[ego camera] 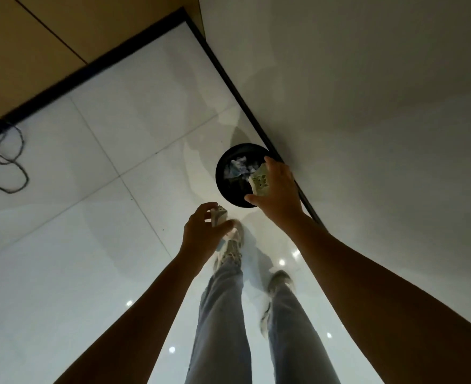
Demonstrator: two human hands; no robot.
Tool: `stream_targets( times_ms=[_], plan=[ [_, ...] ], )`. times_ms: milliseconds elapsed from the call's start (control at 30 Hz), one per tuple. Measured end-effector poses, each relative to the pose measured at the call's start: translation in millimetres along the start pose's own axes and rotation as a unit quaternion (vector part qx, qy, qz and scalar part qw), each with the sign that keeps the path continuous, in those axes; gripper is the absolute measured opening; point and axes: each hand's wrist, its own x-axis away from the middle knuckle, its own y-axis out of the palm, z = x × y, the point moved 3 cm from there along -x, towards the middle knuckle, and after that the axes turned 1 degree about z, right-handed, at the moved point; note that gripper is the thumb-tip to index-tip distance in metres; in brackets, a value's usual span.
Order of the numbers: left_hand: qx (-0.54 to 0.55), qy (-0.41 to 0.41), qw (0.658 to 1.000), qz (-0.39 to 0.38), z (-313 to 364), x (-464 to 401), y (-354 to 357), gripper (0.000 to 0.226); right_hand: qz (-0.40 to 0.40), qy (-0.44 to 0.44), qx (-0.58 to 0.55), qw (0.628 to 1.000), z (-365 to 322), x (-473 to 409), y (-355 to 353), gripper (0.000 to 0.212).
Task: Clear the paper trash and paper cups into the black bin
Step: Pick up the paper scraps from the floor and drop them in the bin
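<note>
1. Where glossy white tiled floor (90, 189) meets plain white wall (367, 106): black skirting strip (228, 76) along the join, tan wooden panel (29, 51) top left, loose dark cable (12, 162) looped on tiles far left.
2. Round black bin (230, 176) standing on floor, tight against skirting; crumpled white-and-blue paper (238, 167) already inside.
3. Right hand (277, 189) over near-right rim of bin, partly hiding it; fingers and thumb curled round pale green patterned paper cup (259, 182).
4. Cup in right hand tipped on its side, long axis slanting roughly up-left toward bin opening; which end is the mouth not clear.
5. Left hand (201, 231) short of bin, above floor, well apart from rim; thumb and fingers pinching small white paper cup (218, 216), mostly hidden by fingers, axis hard to tell.
6. Below hands: legs in light blue jeans (220, 314), white sneakers (233, 245) blurred, left shoe partly behind left hand.
</note>
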Motion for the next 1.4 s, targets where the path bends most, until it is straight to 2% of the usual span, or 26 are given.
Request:
stream_targets(
  times_ms=[133, 333, 533, 633, 767, 900, 1067, 1267, 1400],
  plan=[
    [-0.034, 0.002, 0.999, -0.009, 5, -26, -9, 0.052, -0.051, 0.056, 0.053, 0.996, 4, -21, 19, 0.095],
    [-0.073, 0.032, 0.997, -0.012, 27, -47, 8, 0.046, 0.009, 0.076, -0.028, 0.997, 15, 1, -2, 0.074],
    [-0.120, 0.082, 0.989, -0.035, 54, -84, 49, 0.061, 0.049, 0.103, -0.099, 0.989, 24, 27, -15, 0.068],
    [-0.155, 0.051, 0.985, -0.059, 61, -106, 64, 0.079, 0.050, 0.108, -0.101, 0.988, 29, 35, -15, 0.067],
    [-0.198, 0.034, 0.978, -0.052, 60, -108, 60, 0.054, 0.041, 0.126, -0.094, 0.987, 33, 45, -17, 0.066],
    [-0.202, 0.058, 0.973, -0.093, 64, -71, 52, 0.047, 0.024, 0.147, -0.093, 0.984, 27, 65, -25, 0.067],
    [-0.231, 0.112, 0.958, -0.130, 71, 2, 51, 0.047, 0.046, 0.114, -0.058, 0.991, 18, 111, -43, 0.065],
    [-0.311, 0.208, 0.908, -0.185, 54, 102, 79, 0.043, 0.079, 0.117, -0.008, 0.990, 39, 217, -58, 0.065],
    [-0.375, 0.240, 0.864, -0.235, 15, 182, 119, 0.040, 0.135, 0.171, -0.017, 0.976, 77, 327, -59, 0.065]
  ],
)
